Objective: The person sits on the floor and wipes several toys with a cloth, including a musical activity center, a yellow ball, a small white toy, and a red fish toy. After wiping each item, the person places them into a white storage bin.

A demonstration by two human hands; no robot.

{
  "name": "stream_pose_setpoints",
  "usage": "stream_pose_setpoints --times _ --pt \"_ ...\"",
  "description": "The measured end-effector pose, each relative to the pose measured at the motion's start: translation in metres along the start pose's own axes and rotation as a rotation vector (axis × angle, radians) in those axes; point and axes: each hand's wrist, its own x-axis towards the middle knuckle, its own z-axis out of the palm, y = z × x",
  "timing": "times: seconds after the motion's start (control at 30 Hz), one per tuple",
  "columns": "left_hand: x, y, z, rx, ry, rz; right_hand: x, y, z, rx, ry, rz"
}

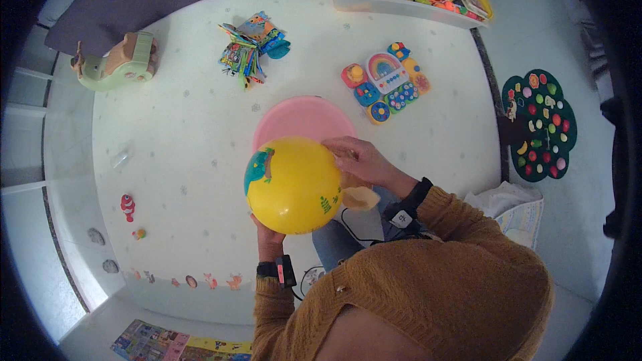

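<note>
A yellow ball [293,188] printed with a teal patch, a brown trunk shape and green plants is held up in front of me. My left hand [271,234] supports it from below, with most of the fingers hidden behind the ball. At the ball's upper right side, my right hand [368,160] grips a tan cloth [360,198]; part of the cloth hangs below the palm beside the ball. Behind the ball lies a round pink basin [303,118], its near part covered from view.
A pale play mat [200,125] spreads around me. On it are a toy activity table top [386,82], cloth books [256,47], a green ride-on toy [120,62] and a red striped fish toy [128,207]. A toy-filled plastic bin [401,10] stands at the far edge.
</note>
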Motion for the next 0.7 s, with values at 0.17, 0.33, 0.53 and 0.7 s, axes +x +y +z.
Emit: stream_pose_setpoints --times 0.17,0.33,0.53,0.7 --pt "0.036 -0.015 0.017 0.272 0.26 0.062 0.019 -0.015 -0.053 0.224 0.078 -0.043" --pt "0.126 -0.04 0.04 0.067 0.197 0.042 0.059 0.041 -0.159 0.275 0.151 0.025" --pt "0.303 -0.08 0.067 -0.154 0.079 0.02 0.054 0.164 -0.282 0.242 0.394 0.084" --pt "0.459 -0.116 0.121 -0.333 -0.023 -0.003 0.007 0.274 -0.379 0.272 0.798 0.35"
